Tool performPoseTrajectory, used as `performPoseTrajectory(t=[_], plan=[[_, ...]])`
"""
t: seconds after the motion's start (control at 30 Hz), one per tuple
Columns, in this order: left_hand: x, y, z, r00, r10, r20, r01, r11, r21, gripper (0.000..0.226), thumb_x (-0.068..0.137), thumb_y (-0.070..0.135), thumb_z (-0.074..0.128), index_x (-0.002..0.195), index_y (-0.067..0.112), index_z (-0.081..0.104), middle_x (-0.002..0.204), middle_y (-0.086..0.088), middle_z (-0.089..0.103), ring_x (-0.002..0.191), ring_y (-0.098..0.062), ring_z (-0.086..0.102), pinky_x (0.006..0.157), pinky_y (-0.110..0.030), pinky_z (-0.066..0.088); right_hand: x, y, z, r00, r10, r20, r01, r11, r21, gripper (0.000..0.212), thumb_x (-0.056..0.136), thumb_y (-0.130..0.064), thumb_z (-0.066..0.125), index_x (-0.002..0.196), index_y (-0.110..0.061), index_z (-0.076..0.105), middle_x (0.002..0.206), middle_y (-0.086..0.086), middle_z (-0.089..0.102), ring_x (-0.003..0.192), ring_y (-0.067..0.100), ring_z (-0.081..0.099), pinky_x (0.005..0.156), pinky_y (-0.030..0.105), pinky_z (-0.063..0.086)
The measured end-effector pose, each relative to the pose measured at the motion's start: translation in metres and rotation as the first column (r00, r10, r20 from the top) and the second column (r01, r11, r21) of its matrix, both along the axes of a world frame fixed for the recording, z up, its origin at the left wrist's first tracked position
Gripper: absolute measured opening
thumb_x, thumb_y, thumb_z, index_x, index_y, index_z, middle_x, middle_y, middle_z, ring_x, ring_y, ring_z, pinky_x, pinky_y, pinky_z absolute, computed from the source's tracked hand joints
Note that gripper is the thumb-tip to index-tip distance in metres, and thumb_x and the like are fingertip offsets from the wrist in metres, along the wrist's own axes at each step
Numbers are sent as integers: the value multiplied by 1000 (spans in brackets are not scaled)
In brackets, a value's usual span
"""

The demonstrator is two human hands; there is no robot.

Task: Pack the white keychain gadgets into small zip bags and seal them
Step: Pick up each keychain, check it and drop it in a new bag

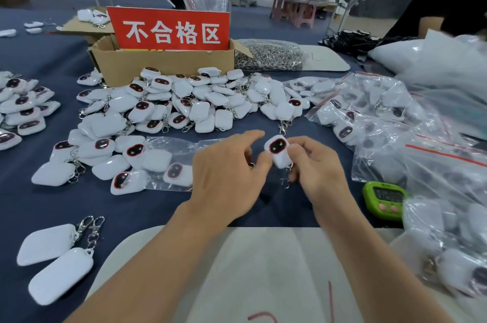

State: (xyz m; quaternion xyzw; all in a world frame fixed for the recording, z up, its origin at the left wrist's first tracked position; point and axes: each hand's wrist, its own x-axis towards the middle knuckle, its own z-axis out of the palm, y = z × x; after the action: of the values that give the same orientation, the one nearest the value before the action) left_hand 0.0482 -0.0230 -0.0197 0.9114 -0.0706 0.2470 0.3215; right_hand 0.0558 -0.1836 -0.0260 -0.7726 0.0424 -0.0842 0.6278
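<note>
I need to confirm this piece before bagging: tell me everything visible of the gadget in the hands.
The held gadget is a small white rounded-rectangle case, glossy like plastic, with a dark oval face panel rimmed in red and two pale dots. It faces the camera, slightly tilted, above the blue tablecloth, not yet in a bag. The right hand pinches its right side; the thumb of the left hand touches its lower left edge. A metal clasp hangs below it.

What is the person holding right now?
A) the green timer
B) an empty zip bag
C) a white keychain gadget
C: the right hand grips a white keychain gadget, dark face up, and the thumb of the left hand touches it.
</note>
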Motion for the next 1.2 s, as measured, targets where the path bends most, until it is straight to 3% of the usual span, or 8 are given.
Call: performPoseTrajectory(t=[0.13, 0.27, 0.33, 0.53, 0.73, 0.83, 1.0, 1.2], plan=[[-6, -5, 3, 985, -155, -70, 138, 970, -198, 31, 91, 51, 58, 117, 42, 71, 79, 18, 67, 78, -4, 58, 74, -26, 47, -31, 4, 6, 988, 141, -65, -117, 952, 282, 24, 105, -5, 46, 98, -10, 69, 74, 6, 71, 48, 19, 61, 44, 23, 42], [-7, -8, 5, 970, -238, -50, 198, 893, -403, 22, 96, 24, 62, 107, 38, 75, 83, 22, 70, 77, -3, 63, 68, -14, 42, -33, 5, 13, 964, 238, -120, -204, 948, 243, 7, 88, -17, 61, 87, -16, 68, 71, 14, 68, 50, 21, 54, 50, 25, 40], [-7, -7, 8, 969, -246, -36, 204, 868, -453, 22, 98, 21, 61, 102, 35, 76, 85, 22, 72, 77, -5, 64, 64, -13, 43, -31, 6, 16, 952, 278, -125, -246, 943, 226, 9, 80, -25, 62, 82, -19, 69, 70, 13, 67, 52, 22, 52, 52, 26, 39], [-7, -10, 7, 956, -284, -68, 218, 848, -484, 24, 99, 22, 57, 99, 37, 76, 87, 19, 74, 82, -13, 68, 76, -38, 54, -29, 6, 13, 968, 244, -63, -224, 946, 233, 24, 86, -28, 56, 84, -12, 74, 69, 9, 66, 52, 19, 51, 51, 24, 39], [-8, -11, 5, 963, -267, -25, 223, 849, -478, 24, 89, 21, 70, 98, 43, 74, 86, 22, 73, 83, -5, 70, 75, -20, 55, -25, 3, 14, 994, 90, -55, -81, 984, 159, 20, 78, -33, 64, 67, -18, 72, 61, 15, 57, 59, 23, 46, 62, 37, 32], [-9, -13, 5, 962, -270, -41, 220, 856, -469, 25, 86, 23, 70, 100, 43, 74, 87, 21, 73, 82, -6, 70, 74, -20, 56, -26, 2, 16, 996, 62, -59, -53, 988, 143, 20, 74, -31, 66, 67, -14, 72, 60, 16, 56, 61, 25, 43, 63, 41, 30], [-12, -14, 6, 961, -269, -68, 216, 877, -430, 18, 88, 26, 66, 100, 35, 76, 81, 12, 73, 76, -14, 69, 73, -38, 56, -28, 4, 18, 999, 15, -37, -9, 987, 159, 18, 71, -26, 68, 66, -9, 73, 63, 18, 53, 55, 22, 41, 55, 34, 31], [-13, -12, 8, 965, -242, -97, 178, 885, -430, 14, 86, 34, 61, 83, 28, 73, 71, 7, 70, 72, -15, 66, 69, -41, 52, -30, 4, 18, 993, 114, -8, -111, 983, 144, 24, 83, -14, 67, 59, -16, 71, 56, -4, 65, 47, 14, 49, 47, 16, 39]])
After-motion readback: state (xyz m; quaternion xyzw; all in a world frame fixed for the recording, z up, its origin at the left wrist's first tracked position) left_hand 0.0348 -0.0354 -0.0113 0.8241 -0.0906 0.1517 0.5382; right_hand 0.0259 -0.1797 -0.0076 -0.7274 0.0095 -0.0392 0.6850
